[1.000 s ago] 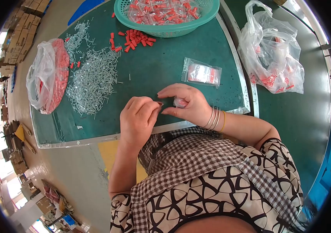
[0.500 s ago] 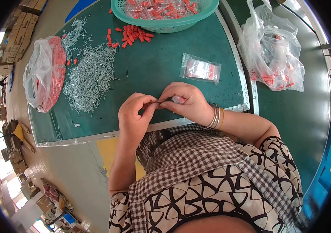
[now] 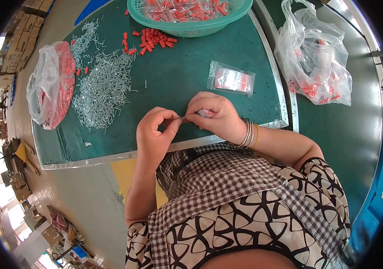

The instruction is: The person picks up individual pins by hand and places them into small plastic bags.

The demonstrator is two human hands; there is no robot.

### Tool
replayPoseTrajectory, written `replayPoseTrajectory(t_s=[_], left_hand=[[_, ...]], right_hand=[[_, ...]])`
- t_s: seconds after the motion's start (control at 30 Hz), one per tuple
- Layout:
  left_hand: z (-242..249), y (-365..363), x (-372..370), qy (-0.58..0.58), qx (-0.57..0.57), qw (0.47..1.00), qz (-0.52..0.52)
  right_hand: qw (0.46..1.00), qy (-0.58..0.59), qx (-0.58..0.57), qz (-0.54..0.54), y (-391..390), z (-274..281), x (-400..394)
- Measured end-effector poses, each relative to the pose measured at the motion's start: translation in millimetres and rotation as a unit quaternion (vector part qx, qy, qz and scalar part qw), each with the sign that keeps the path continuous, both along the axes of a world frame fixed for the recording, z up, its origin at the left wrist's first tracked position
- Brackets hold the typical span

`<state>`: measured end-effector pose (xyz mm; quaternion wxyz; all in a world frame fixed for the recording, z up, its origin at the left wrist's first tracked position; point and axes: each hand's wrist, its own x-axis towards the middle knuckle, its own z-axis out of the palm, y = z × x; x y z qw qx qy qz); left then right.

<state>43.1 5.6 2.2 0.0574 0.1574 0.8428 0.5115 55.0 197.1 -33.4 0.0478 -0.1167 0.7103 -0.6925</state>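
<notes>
In front of my body, over the near table edge, my two hands meet fingertip to fingertip. My right hand is closed around a small clear plastic bag with something red inside, much of it hidden by the fingers. My left hand pinches what looks like the thin edge of that same bag between thumb and forefinger. Beyond the right hand lies a flat packet of clear bags with red marks. A single screw rests on the table, farther off than the left hand.
A pile of screws covers the left of the green table, with loose red plastic plugs behind. A green basket of filled bags stands at the back. Plastic bags lie left and right.
My right hand has shifted slightly up and its fingertips have drawn closer together at the bag's edge. My left hand keeps its pinch almost in place.
</notes>
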Motion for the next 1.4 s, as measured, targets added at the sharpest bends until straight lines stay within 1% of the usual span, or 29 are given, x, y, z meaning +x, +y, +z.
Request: replayPoseTrajectory(t_s=[0.1,0.13,0.2,0.27,0.3,0.33,0.37,0.4,0.47,0.57,0.63,0.67,0.7,0.73,0.8,0.83,0.87,0.9,0.93,0.97,1.0,1.07,1.1,1.13,1.2,1.23,1.33,1.4], left_hand=[[-0.2,-1.8,1.0,-0.032,0.013,0.999,0.013],[-0.4,-3.1,1.1,-0.044,0.022,0.999,0.020],[-2.0,-1.0,4.4,-0.003,-0.002,1.000,0.017],[-2.2,-1.2,1.7,0.075,-0.031,0.997,0.019],[5.2,-0.4,1.2,0.055,-0.039,0.998,0.001],[5.2,0.9,1.3,0.067,-0.036,0.997,-0.008],[4.0,-0.5,-0.9,0.044,-0.030,0.998,-0.025],[6.3,0.1,-0.6,-0.009,0.007,1.000,-0.019],[-1.1,-2.5,-4.0,-0.034,0.027,0.999,-0.021],[-0.9,-3.9,-8.5,-0.036,0.025,0.999,-0.030],[4.2,-4.0,-14.2,-0.037,0.022,0.999,-0.028],[10.6,-2.5,-21.4,-0.033,0.035,0.999,-0.004],[22.3,1.6,-32.4,-0.032,0.050,0.998,0.020],[34.5,6.9,-44.2,-0.032,0.067,0.996,0.043],[60.0,26.3,-72.9,0.016,0.175,0.980,0.089],[65.1,36.6,-90.5,0.047,0.251,0.964,0.078],[67.5,50.6,-102.0,0.071,0.332,0.939,0.062],[77.0,59.1,-101.6,0.096,0.275,0.954,0.068],[82.2,59.5,-99.7,0.119,0.218,0.966,0.070],[71.0,56.9,-97.2,0.138,0.184,0.971,0.065],[58.1,53.6,-95.3,0.161,0.147,0.974,0.057],[41.5,46.0,-71.7,0.169,0.074,0.980,0.075],[32.5,44.1,-56.1,0.144,0.049,0.985,0.080],[23.9,42.7,-42.9,0.126,0.022,0.988,0.089],[4.9,39.9,-18.6,0.091,0.014,0.992,0.089],[-2.7,38.9,-10.9,0.078,0.009,0.993,0.092],[-16.9,43.8,4.9,0.051,0.026,0.993,0.099],[-24.5,47.7,5.1,0.035,0.057,0.990,0.126]], right_hand=[[0.999,-0.037,-0.038,-0.001,-1.7,-0.1,1.2],[1.000,-0.010,-0.017,-0.004,-1.5,0.0,0.8],[0.998,0.051,0.020,-0.009,0.0,0.5,-1.4],[0.995,0.096,0.031,-0.001,-1.2,-0.2,-3.9],[0.995,0.089,0.034,-0.005,-1.8,-0.7,-2.8],[0.996,0.082,0.038,-0.006,-2.0,-2.0,-1.8],[1.000,-0.001,-0.015,0.004,-1.9,2.1,-0.6],[0.994,-0.089,-0.058,0.016,-0.7,5.6,0.2],[0.995,-0.080,-0.057,0.002,-0.9,1.3,-0.1],[0.993,-0.083,-0.088,0.010,-1.5,-1.1,-0.5],[0.985,-0.114,-0.128,-0.014,-1.0,-1.8,-0.4],[0.980,-0.131,-0.148,-0.028,-1.1,-2.3,-1.5],[0.978,-0.120,-0.165,-0.034,-2.2,-7.9,-3.0],[0.978,-0.139,-0.156,-0.026,-3.1,-8.1,-3.4],[0.975,-0.182,-0.130,-0.021,2.9,-4.9,-3.3],[0.980,-0.162,-0.117,0.000,2.0,1.5,-4.0],[0.973,-0.192,-0.125,0.013,4.0,6.0,-4.6],[0.964,-0.205,-0.167,0.021,6.6,3.6,-6.0],[0.924,-0.242,-0.290,0.066,12.1,-2.4,-10.5],[0.886,-0.254,-0.378,0.089,13.2,-6.7,-13.2],[0.872,-0.270,-0.397,0.090,14.2,-5.9,-16.0],[0.825,-0.299,-0.468,0.102,17.6,-9.7,-21.5],[0.811,-0.303,-0.489,0.106,19.0,-20.2,-22.7],[0.813,-0.307,-0.488,0.083,19.4,-17.8,-22.9],[0.811,-0.322,-0.485,0.049,16.1,-6.5,-20.9],[0.796,-0.310,-0.516,0.064,15.6,-15.7,-21.6],[0.806,-0.314,-0.499,0.057,15.4,-11.0,-21.9],[0.809,-0.311,-0.494,0.064,15.3,-11.2,-22.0]])
